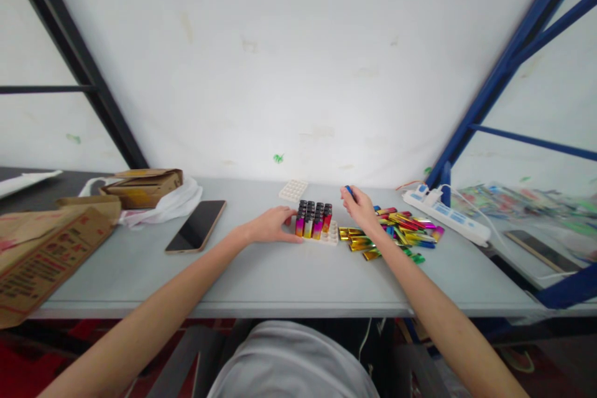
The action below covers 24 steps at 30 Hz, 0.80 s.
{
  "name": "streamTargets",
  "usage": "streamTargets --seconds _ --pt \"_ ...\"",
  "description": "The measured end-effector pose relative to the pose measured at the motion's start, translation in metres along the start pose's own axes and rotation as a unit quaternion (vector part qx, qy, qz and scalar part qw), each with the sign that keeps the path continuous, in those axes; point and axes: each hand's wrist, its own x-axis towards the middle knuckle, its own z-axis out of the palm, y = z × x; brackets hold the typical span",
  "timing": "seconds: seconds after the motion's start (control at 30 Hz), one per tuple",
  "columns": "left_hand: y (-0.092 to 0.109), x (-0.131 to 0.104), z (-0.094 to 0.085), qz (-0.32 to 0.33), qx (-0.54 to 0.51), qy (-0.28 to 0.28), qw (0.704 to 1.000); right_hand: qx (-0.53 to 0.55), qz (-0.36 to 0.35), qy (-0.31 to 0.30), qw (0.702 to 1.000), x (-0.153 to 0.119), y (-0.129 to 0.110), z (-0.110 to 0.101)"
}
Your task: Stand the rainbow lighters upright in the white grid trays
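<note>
Many lighters (313,221) stand racked; bare tray (333,237) slots, loose pile (402,232) remain; right hand (362,207) clutches something blue (349,191), left hand (274,224) spreads alongside.

Left hand (275,225) against upright lighters (313,221) in a white tray (333,234), right hand (359,206) around a blue object (349,191).

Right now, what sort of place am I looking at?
Probably a small workshop or assembly workspace: what look like lighters stand in a white tray, a loose pile of shiny, colorful pieces lies beside it, and a power strip lies nearby.
</note>
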Motion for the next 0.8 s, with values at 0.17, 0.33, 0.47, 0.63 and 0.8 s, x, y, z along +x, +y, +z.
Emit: streamTargets --seconds 0.17,0.33,0.47,0.63,0.8 --pt "-0.001 0.0 0.001 0.005 0.0 0.003 1.0 -0.036 -0.022 0.022 0.999 -0.008 -0.011 -0.001" --pt "0.0 0.0 0.0 0.0 0.004 -0.004 1.0 -0.029 -0.039 0.012 0.999 -0.013 -0.014 0.002" --pt "0.002 0.0 -0.001 -0.003 0.004 -0.005 1.0 -0.026 -0.041 0.006 0.999 -0.014 -0.018 0.004" --pt "0.003 0.0 -0.003 -0.006 -0.002 -0.007 1.0 -0.04 -0.038 0.001 0.998 -0.015 -0.026 0.004" --pt "0.003 0.0 -0.003 -0.006 -0.009 -0.003 1.0 -0.057 -0.037 0.004 0.998 -0.014 -0.023 0.006"
